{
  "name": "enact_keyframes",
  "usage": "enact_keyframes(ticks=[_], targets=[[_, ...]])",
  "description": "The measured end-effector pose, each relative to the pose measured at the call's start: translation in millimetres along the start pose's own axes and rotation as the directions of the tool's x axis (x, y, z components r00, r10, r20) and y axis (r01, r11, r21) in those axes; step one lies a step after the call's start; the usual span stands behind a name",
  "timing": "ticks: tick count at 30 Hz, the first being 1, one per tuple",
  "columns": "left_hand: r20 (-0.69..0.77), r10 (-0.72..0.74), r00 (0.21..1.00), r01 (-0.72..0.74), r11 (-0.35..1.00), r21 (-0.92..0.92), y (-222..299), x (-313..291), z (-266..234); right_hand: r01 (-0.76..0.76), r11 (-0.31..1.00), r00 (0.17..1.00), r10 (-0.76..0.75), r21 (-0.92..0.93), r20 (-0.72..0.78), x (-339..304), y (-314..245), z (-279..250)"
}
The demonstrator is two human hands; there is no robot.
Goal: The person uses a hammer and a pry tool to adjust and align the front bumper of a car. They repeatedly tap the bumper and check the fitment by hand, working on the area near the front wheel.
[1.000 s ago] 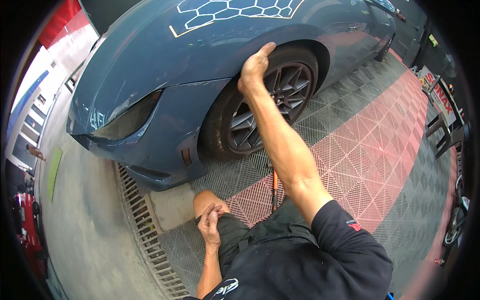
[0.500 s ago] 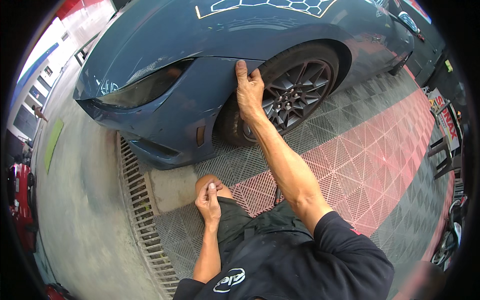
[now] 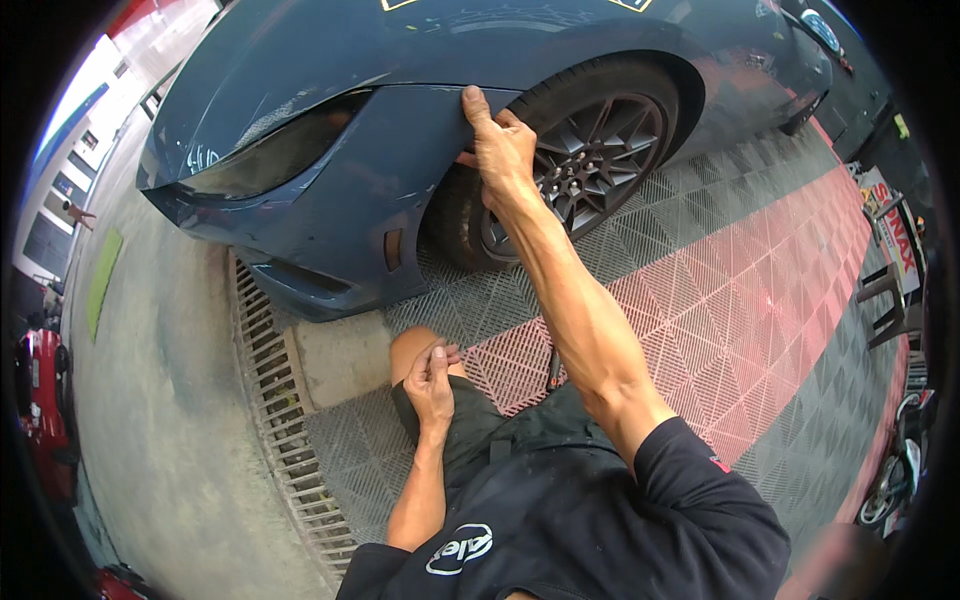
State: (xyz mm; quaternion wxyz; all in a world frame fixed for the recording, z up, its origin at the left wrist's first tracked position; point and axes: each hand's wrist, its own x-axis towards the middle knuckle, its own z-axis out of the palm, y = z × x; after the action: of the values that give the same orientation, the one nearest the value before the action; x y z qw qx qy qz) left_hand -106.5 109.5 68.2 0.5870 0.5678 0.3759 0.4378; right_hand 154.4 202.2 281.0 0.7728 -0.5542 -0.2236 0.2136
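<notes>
A dark blue-grey car stands before me, its front fender (image 3: 415, 130) running from the headlight (image 3: 280, 150) to the wheel arch. My right hand (image 3: 503, 150) is closed on the fender's edge at the front of the arch. Its thumb lies on the painted outside, and a fingertip shows below, behind the edge; the other fingers are partly hidden. Right beside it is the front tyre (image 3: 457, 225) with its dark spoked wheel (image 3: 580, 172). My left hand (image 3: 430, 388) hovers by my bent knee, thumb and fingers pressed together; anything between them is too small to make out.
A black tool (image 3: 554, 370) with an orange end lies by my thigh on the red and grey grid floor tiles (image 3: 720, 290). A metal drain grate (image 3: 285, 410) runs along my left. At the right edge stand a dark stool (image 3: 882, 300) and a motorcycle (image 3: 890, 480).
The car sits higher in the picture. My right hand has shifted on the fender edge, and a fingertip now shows below it. My left hand has moved slightly right, still pinched.
</notes>
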Motion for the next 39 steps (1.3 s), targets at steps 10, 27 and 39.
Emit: enact_keyframes(ticks=[10, 27, 39], targets=[[0.007, -0.065, 0.998, 0.065, 0.997, 0.037, -0.4, -4.5, 2.3, 0.028, 1.0, 1.0, -0.028, 0.014, -0.006, 2.2, 1.6, -1.7], [-0.188, -0.791, 0.582, 0.174, 0.347, -0.921, -116.5, 183.2, -57.0, 0.047, 0.999, 0.987, -0.044, -0.013, 0.154, -2.5, -10.9, -9.6], [-0.173, -0.668, 0.724, 0.075, 0.326, -0.942, -138.3, 223.8, -33.7, 0.013, 0.996, 0.988, 0.002, -0.092, 0.155, -4.6, -15.1, -5.7]])
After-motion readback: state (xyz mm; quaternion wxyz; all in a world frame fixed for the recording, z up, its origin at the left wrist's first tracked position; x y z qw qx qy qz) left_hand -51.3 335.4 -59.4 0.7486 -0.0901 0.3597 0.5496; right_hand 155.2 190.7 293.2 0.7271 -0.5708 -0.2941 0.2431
